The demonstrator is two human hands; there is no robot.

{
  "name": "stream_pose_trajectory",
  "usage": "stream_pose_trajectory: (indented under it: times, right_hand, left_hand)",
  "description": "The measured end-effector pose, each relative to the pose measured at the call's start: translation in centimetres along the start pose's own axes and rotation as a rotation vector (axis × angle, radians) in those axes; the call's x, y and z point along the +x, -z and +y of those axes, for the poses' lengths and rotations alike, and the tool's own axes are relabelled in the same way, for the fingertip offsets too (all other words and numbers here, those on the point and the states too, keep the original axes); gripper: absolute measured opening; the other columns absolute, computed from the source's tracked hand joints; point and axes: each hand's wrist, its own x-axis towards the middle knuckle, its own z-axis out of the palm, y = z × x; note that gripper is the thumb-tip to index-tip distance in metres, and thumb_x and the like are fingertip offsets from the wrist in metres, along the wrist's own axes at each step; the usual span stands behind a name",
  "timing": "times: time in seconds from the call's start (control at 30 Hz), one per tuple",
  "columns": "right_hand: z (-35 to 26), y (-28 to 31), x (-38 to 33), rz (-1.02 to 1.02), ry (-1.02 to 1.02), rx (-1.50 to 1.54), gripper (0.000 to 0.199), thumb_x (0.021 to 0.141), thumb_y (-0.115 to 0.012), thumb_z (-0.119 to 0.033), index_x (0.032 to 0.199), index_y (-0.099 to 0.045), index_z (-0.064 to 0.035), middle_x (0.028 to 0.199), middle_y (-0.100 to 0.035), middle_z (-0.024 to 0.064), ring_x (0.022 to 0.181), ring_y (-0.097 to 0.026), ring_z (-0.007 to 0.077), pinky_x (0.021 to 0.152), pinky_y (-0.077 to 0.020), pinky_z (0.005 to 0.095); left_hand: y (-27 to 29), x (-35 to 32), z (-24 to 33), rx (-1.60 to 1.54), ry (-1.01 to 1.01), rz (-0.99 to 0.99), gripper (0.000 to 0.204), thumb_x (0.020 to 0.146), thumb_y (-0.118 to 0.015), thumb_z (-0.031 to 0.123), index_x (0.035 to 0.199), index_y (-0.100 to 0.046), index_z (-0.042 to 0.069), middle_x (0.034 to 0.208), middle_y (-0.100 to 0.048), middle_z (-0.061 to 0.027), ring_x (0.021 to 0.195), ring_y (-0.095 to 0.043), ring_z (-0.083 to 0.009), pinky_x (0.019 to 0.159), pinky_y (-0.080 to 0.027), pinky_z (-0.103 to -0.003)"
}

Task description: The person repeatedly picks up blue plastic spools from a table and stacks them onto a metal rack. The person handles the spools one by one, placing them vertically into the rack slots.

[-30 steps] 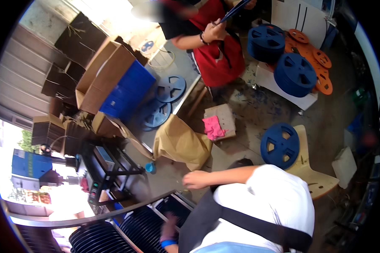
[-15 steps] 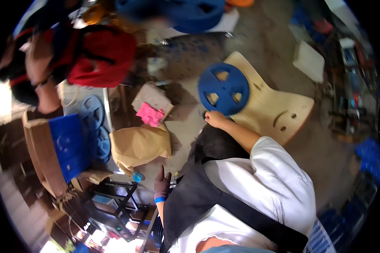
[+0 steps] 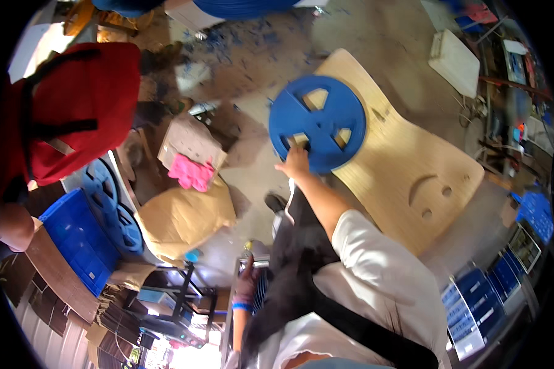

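Note:
A blue spoked plastic wheel-shaped disc (image 3: 335, 117) lies flat on the left side of a pale wooden chair (image 3: 424, 157) with a smile-shaped cutout. My bare right hand (image 3: 296, 162) is at the disc's near-left edge. Its fingertips reach to the lower-left opening, and the thumb points away outside the rim. Down at my left side hangs my left hand (image 3: 246, 284), in a dark glove with a blue band at the wrist. One finger is stretched out, and nothing shows in this hand. Beside it stands a metal-framed rack (image 3: 235, 280).
A brown-paper-covered stool (image 3: 188, 215) and a block with a pink cloth (image 3: 191, 172) stand to the left. Beyond them are a blue bin (image 3: 80, 240), more blue discs (image 3: 102, 184) and a person in red (image 3: 83, 98). Blue scraps (image 3: 240, 43) litter the floor ahead.
My right hand has gone from below the disc to its near-left opening, its thumb now spread. The view has shifted. The person in red appears farther to the left.

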Motion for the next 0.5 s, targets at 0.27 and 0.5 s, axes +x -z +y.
stream_pose_trajectory:
  times: [0.27,0.5]
  right_hand:
    - [3.3,-1.6,1.7,-0.244,-0.086,-0.012,0.06,0.065,-0.074,-0.022,0.12,-0.057,-0.0047,0.113,-0.063,0.0176,0.106,-0.061,0.0312,0.088,-0.0496,0.0383]
    - [2.8,9.4,-7.1,-0.428,0.031,0.745,0.074,0.059,-0.085,-0.02,0.124,-0.056,-0.0005,0.117,-0.062,0.014,0.109,-0.058,0.0251,0.095,-0.041,0.0318]
  left_hand:
    - [-0.9,-2.7,-13.1,-0.719,0.15,0.142,0.061,0.091,-0.062,0.017,0.144,-0.033,0.01,0.14,-0.046,-0.0105,0.127,-0.045,-0.0194,0.103,-0.037,-0.031]
    - [2.1,-0.5,-7.9,-0.923,0.281,0.017,0.066,0.094,-0.057,0.011,0.148,-0.021,0.009,0.128,-0.053,-0.0078,0.113,-0.05,-0.0166,0.095,-0.043,-0.032]
